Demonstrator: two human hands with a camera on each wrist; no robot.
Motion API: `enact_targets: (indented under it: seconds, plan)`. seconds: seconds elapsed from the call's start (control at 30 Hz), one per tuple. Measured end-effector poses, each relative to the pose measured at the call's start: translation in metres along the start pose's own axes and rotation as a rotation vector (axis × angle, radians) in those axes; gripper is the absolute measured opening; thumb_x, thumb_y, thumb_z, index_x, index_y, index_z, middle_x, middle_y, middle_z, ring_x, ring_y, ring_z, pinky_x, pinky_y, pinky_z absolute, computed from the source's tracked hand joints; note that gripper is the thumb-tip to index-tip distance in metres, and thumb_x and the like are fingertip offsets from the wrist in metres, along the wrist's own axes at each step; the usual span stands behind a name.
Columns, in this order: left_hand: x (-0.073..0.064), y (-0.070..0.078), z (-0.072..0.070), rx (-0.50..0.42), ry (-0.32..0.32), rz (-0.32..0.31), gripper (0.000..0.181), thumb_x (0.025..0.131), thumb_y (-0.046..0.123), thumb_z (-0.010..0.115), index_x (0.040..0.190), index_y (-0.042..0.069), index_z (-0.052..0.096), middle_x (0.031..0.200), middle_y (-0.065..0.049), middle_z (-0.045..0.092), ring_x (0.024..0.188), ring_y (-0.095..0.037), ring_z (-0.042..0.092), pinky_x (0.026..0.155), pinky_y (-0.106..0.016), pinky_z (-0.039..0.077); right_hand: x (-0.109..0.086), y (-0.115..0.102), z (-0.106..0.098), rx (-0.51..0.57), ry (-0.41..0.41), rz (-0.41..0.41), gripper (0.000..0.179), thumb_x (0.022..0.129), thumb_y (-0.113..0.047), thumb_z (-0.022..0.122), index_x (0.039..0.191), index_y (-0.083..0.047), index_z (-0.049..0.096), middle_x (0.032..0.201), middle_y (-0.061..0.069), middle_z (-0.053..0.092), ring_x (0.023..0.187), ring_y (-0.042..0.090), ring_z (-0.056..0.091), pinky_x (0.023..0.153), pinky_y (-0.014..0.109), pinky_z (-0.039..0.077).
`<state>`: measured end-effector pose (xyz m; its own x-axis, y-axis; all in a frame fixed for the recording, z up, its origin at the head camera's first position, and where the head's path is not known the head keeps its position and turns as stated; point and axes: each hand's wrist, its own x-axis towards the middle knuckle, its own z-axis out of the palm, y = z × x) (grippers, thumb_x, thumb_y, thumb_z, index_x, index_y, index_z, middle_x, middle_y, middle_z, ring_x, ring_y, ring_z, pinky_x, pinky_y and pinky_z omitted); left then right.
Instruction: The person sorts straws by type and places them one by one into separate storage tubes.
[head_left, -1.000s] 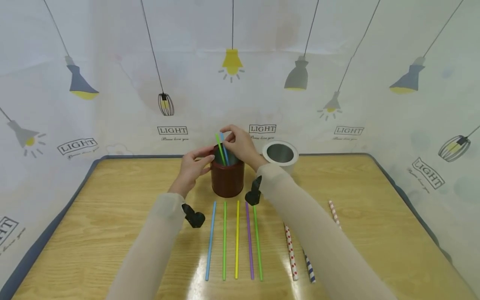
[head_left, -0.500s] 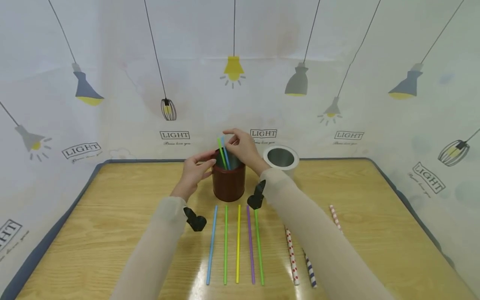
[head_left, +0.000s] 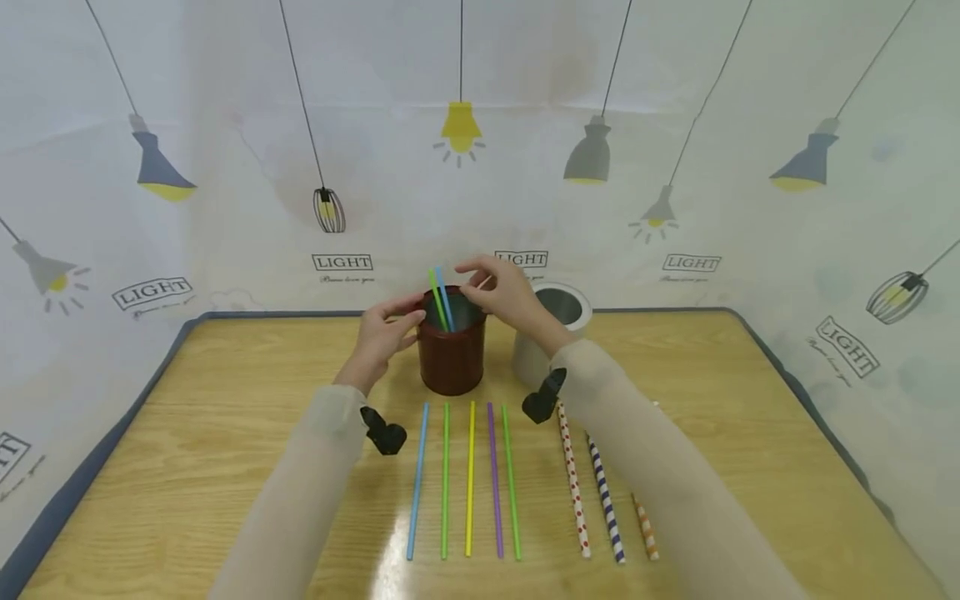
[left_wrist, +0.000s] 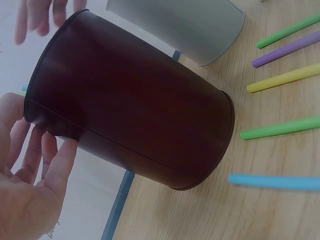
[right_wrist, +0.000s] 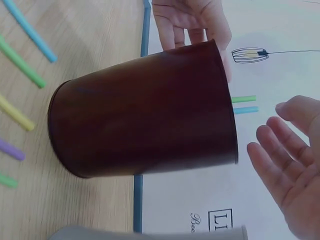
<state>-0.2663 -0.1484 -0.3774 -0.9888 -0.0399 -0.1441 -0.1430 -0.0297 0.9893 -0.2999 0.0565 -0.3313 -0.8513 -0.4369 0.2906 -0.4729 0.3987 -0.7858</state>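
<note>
A dark red canister (head_left: 452, 357) stands upright at the back of the table. My left hand (head_left: 382, 337) holds it at the left of its rim, as the left wrist view also shows. Inside lean a green straw (head_left: 438, 298) and a blue straw (head_left: 446, 298), their upper ends above the rim. My right hand (head_left: 510, 296) is over the canister's right side with fingers loosely bent; in the right wrist view the hand (right_wrist: 295, 155) holds nothing and is apart from the straws. In front lie blue (head_left: 417, 483), green (head_left: 446, 483), yellow (head_left: 470, 483), purple (head_left: 495, 483) and another green straw (head_left: 512, 483).
Right of the canister stands a white canister (head_left: 531, 354), partly behind my right wrist. Paper straws lie at the right: red-dotted (head_left: 573, 483), blue-striped (head_left: 606, 500) and orange-striped (head_left: 646, 529), the last partly under my right sleeve. A lamp-printed backdrop (head_left: 405, 200) rises behind the table.
My right hand has let go of the blue straw, which now leans in the dark red canister, and has moved right. The left hand stays at the rim. The orange-striped straw has come into sight.
</note>
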Motion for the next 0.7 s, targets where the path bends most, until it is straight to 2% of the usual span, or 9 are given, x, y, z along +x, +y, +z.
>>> enact_targets:
  seconds: [0.17,0.33,0.43,0.6,0.7]
  plan:
    - [0.0,0.0,-0.001,0.006,-0.01,0.0,0.039,0.088,0.014,0.063,0.126,0.011,0.057,0.11,-0.005,0.05,0.105,-0.019,0.055,0.082,-0.033,0.05,-0.014,0.004,-0.007,-0.015,-0.053,-0.016,0.028,0.088,-0.012,0.061,0.116,-0.007,0.062,0.087,0.008,0.06,0.068,0.02,0.061,0.056,0.033,0.052]
    - [0.0,0.0,0.001,0.006,-0.009,-0.005,0.04,0.088,0.015,0.063,0.127,0.011,0.056,0.111,-0.004,0.049,0.106,-0.019,0.054,0.083,-0.033,0.049,-0.029,0.007,-0.011,-0.014,-0.096,0.015,0.029,0.088,-0.013,0.062,0.116,-0.005,0.062,0.088,0.008,0.062,0.068,0.018,0.061,0.059,0.04,0.052]
    - [0.0,0.0,0.001,0.003,-0.011,-0.008,0.04,0.088,0.015,0.062,0.128,0.011,0.056,0.111,-0.005,0.049,0.107,-0.02,0.054,0.083,-0.033,0.049,-0.038,0.009,-0.011,0.002,-0.11,0.04,0.029,0.087,-0.013,0.063,0.115,-0.003,0.062,0.088,0.009,0.062,0.07,0.022,0.062,0.06,0.043,0.052]
    - [0.0,0.0,0.001,-0.005,-0.016,-0.017,0.04,0.088,0.015,0.062,0.128,0.012,0.056,0.113,-0.005,0.049,0.107,-0.019,0.053,0.084,-0.033,0.049,-0.058,0.017,-0.01,0.001,-0.117,0.042,0.029,0.087,-0.012,0.062,0.114,-0.003,0.063,0.086,0.008,0.062,0.073,0.022,0.062,0.064,0.035,0.052]
    - [0.0,0.0,0.0,-0.001,-0.019,-0.008,0.041,0.088,0.016,0.062,0.129,0.012,0.055,0.114,-0.005,0.048,0.106,-0.019,0.052,0.084,-0.033,0.049,-0.07,0.023,-0.009,-0.005,-0.117,0.036,0.028,0.086,-0.009,0.063,0.113,-0.003,0.063,0.084,0.007,0.063,0.074,0.018,0.061,0.069,0.029,0.051]
